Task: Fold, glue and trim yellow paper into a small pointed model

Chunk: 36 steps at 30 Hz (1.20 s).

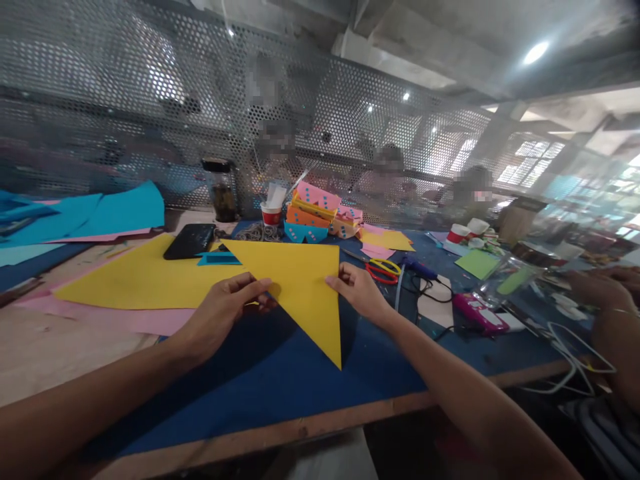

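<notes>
Between my two hands a yellow triangle of paper (pixel 306 280) is held up over the blue table top (pixel 280 400). My left hand (pixel 240 300) pinches its slanted left edge, thumb on the near face. At its upright right edge, my right hand (pixel 357 287) grips it between thumb and fingers. One pointed corner hangs down toward the table's front edge. Behind my left hand lie a larger yellow sheet (pixel 130 280) and a pink sheet (pixel 163 321) under it. A black phone (pixel 190 241) rests on the yellow sheet.
Scissors with red and yellow handles (pixel 383 270), a blue glue gun (pixel 419 267) and a magenta device (pixel 480 313) with cords lie to the right. Folded paper pieces (pixel 313 212), a red-and-white cup (pixel 271 213) and a jar (pixel 221 190) stand at the back. Another person's hand (pixel 597 290) is at far right.
</notes>
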Motion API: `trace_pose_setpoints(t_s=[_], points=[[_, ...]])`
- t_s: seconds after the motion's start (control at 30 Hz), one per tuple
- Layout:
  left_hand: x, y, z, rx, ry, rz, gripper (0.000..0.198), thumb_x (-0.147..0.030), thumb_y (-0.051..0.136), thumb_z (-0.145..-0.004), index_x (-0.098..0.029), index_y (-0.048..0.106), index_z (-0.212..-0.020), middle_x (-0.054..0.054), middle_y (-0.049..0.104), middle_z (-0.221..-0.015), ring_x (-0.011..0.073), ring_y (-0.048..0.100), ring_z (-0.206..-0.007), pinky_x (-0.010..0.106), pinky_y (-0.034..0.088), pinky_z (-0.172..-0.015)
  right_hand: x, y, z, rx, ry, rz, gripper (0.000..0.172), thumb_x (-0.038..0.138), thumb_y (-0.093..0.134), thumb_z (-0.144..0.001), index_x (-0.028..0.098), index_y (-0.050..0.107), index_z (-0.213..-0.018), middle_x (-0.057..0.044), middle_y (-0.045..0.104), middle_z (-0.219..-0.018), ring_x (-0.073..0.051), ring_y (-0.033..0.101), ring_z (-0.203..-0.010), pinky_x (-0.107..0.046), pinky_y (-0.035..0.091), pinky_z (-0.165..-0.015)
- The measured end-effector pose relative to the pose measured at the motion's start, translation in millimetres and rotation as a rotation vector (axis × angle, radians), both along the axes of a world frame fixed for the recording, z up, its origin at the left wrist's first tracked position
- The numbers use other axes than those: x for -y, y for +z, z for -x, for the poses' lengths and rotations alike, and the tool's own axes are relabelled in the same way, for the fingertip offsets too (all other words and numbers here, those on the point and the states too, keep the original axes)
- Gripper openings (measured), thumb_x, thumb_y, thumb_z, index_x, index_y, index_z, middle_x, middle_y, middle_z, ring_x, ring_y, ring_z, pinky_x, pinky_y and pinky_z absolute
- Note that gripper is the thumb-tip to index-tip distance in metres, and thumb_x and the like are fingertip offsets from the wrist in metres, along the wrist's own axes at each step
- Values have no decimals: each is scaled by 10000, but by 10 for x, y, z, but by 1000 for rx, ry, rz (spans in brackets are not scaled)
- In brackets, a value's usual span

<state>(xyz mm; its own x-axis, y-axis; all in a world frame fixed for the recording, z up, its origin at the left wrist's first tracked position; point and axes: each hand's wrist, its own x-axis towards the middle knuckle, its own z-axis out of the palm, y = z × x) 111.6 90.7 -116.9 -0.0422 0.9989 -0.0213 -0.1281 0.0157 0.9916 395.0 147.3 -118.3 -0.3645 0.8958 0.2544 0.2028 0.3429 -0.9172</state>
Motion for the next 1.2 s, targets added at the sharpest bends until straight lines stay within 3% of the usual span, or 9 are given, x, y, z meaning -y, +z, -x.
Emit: trace_pose_setpoints(t_s=[0.33, 0.67, 1.2], points=[[-60, -20, 29, 38, 67, 30, 474, -540, 1083, -578, -188, 803, -730, 69, 803, -768, 214, 776, -723, 298, 625, -675, -30, 51, -50, 37, -63, -77, 443, 661, 790, -922, 238, 658, -896, -35, 722, -881, -226, 679, -861, -333, 532, -769], [-90, 33, 67, 80, 103, 60, 503, -526, 1070, -592, -170, 780, -798, 46, 784, -756, 198, 783, -703, 267, 598, -625, -67, 72, -100, 32, -71, -78, 464, 681, 772, -906, 234, 648, -883, -23, 696, -860, -208, 637, -816, -314, 499, -731], [-134, -52, 74, 39, 107, 69, 436, -503, 1057, -627, -179, 793, -750, 71, 796, -732, 227, 803, -729, 289, 604, -650, -76, 91, -103, 44, -146, -131, 463, 693, 731, -920, 252, 614, -838, -4, 624, -801, -199, 567, -770, -314, 447, -699]])
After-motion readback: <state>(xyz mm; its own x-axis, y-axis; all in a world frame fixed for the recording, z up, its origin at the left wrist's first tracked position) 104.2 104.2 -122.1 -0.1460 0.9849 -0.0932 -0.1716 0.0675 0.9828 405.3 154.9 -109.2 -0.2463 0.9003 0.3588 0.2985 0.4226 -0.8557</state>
